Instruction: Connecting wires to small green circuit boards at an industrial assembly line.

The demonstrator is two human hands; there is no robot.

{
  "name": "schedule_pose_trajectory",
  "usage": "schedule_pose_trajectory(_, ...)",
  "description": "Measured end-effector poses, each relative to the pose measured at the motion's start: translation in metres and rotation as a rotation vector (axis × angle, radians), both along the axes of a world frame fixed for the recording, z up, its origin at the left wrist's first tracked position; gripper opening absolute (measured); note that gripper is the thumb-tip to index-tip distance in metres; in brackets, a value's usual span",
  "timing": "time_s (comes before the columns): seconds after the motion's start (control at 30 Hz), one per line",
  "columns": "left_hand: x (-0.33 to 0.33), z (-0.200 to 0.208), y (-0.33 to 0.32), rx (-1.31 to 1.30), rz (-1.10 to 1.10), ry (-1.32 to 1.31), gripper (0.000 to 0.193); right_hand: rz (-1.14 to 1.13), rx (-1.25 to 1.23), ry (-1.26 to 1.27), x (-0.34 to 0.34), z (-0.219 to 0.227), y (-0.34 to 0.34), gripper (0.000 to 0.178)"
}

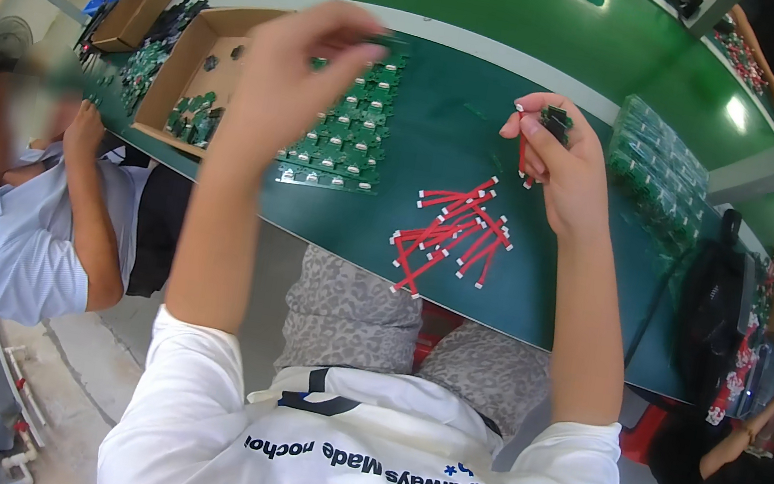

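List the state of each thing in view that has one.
Left hand: raised, blurred; grip unclear.
Right hand: closed on red cable and dark part.
Loose red cables: piled untidily.
Green boards: laid in rows.
Cardboard box: open, loose boards inside.
Right-side boards: stacked.

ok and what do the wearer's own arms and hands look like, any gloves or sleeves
Both the left hand and right hand are ungloved, with no watch or bracelet visible at either wrist. The forearms are bare up to short, loose white sleeves, which look plain. The left hand is blurred, so its finer detail is unclear.
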State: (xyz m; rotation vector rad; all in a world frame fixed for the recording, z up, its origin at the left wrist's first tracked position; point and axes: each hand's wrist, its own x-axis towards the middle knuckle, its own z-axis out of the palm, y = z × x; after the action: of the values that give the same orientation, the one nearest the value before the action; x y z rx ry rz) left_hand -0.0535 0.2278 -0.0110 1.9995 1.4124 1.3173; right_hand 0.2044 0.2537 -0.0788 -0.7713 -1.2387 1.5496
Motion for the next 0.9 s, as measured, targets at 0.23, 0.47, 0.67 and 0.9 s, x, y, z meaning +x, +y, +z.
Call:
schedule_pose_trajectory(0.23, 0.091, -0.042, 0.068, -0.364, -0.324, -0.428, 0.019, -0.092, -0.043, -0.045, 0.010, -0.001, 0.008, 0.011)
schedule_pose_trajectory(0.47, 0.092, -0.073, 0.073, -0.613, -0.403, -0.638, 0.023, -0.135, -0.050, -0.140, 0.015, -0.004, 0.012, 0.010)
schedule_pose_trajectory(0.67, 0.094, -0.075, 0.073, -0.616, -0.419, -0.678, 0.026, -0.223, 0.037, -0.258, 0.014, -0.008, 0.015, 0.010)
schedule_pose_trajectory(0.9, 0.099, -0.071, 0.069, -0.622, -0.414, -0.662, 0.028, -0.240, 0.067, -0.327, 0.016, -0.006, 0.015, 0.008)
